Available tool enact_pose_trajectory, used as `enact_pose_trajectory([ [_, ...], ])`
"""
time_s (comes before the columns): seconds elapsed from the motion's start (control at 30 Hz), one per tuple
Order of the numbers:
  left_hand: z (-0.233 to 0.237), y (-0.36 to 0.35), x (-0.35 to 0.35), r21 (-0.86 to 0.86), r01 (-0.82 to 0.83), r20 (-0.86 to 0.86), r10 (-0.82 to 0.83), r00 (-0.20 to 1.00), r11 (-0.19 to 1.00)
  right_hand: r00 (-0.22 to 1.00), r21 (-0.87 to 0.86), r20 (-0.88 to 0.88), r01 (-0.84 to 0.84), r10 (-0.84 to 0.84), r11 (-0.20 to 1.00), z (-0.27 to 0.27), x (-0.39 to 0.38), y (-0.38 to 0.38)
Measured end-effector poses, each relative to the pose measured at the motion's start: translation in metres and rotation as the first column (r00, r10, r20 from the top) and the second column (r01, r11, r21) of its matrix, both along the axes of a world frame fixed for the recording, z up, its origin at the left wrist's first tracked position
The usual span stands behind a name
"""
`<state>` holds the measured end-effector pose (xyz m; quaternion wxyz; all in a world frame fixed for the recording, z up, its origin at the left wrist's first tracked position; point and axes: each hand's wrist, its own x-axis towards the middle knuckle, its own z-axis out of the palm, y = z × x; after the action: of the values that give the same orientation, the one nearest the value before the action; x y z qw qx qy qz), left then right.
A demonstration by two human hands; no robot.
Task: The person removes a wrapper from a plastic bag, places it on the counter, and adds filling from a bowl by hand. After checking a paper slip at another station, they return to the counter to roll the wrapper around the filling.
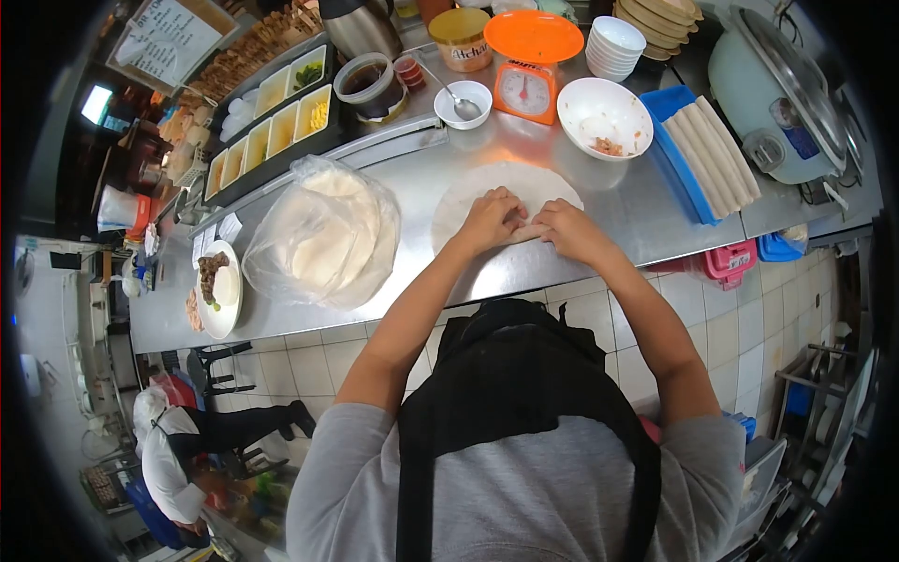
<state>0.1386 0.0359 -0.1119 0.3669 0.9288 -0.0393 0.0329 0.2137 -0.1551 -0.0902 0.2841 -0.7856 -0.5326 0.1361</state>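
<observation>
On a stainless-steel counter (618,211), near its front edge, a round spring-roll wrapper (534,185) appears to be at the early rolling stage; the next move likely calls for even, gentle pressure as the near side turns toward the far one. The wrapper looks pale, thin and smooth, spread flat at the back. The left hand (493,222) bends its fingers inward, grip hidden; the right hand (571,230) pinches the near fold (527,233).
</observation>
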Motion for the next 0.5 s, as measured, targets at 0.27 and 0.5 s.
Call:
enact_pose_trajectory([
  [0.27, 0.032, 0.021, -0.02, -0.36, -0.135, -0.1, 0.106, 0.989, 0.923, 0.979, 0.098, -0.122, 0.178, -0.166, 0.979, 0.021, 0.02, -0.029],
  [0.5, 0.048, 0.025, -0.036, -0.062, -0.101, -0.555, 0.05, 0.831, 0.993, 0.999, -0.059, -0.016, 0.045, -0.046, 0.997, 0.001, 0.012, -0.011],
])
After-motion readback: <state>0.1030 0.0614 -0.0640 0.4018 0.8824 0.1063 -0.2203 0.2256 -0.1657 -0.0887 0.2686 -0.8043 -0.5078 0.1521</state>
